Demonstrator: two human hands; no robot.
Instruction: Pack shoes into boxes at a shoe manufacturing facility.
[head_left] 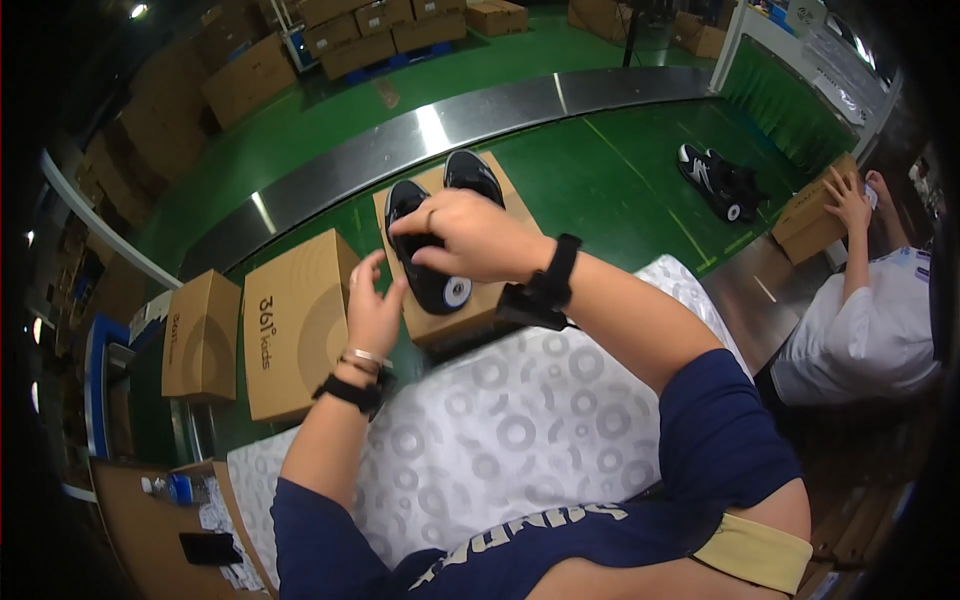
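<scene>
My right hand (470,235) grips a black shoe (430,275) with a white round patch at its heel, lying on a closed brown shoebox (455,320). A second black shoe (473,173) lies beside it on the same box. My left hand (372,305) hovers just left of the held shoe, fingers spread and holding nothing, over the gap between that box and another brown shoebox (295,325). Both wrists wear black bands. A sheet of white wrapping paper with grey rings (520,430) lies under my forearms.
A third brown box (200,335) stands at the left on the green conveyor belt (600,180). Another pair of black shoes (718,182) lies on the belt to the right. A co-worker in white (860,320) touches a brown box (815,215). Stacked cartons (380,30) stand behind.
</scene>
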